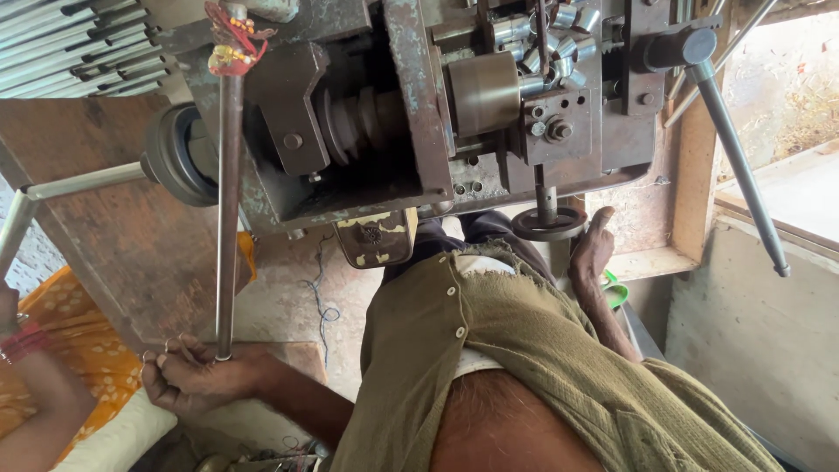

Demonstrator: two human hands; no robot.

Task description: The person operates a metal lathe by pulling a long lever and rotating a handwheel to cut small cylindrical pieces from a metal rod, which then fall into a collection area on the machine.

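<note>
My left hand point(188, 376) is closed around the lower end of a long upright steel rod point(227, 218) that hangs from a worn grey-green metal machine point(411, 114). A red and yellow thread point(232, 39) is tied at the rod's top. My right hand point(592, 249) sits below the machine with its fingers folded and the thumb raised, right beside a small black handwheel point(549, 224); I see nothing in it. My olive shirt point(524, 350) fills the lower middle and hides my forearms in part.
Another person's arm with red bangles point(22, 343) and orange clothing is at the far left. A bundle of steel bars point(79, 44) lies at the top left. A long grey lever point(738, 157) slants down on the right, near a window sill point(786, 197).
</note>
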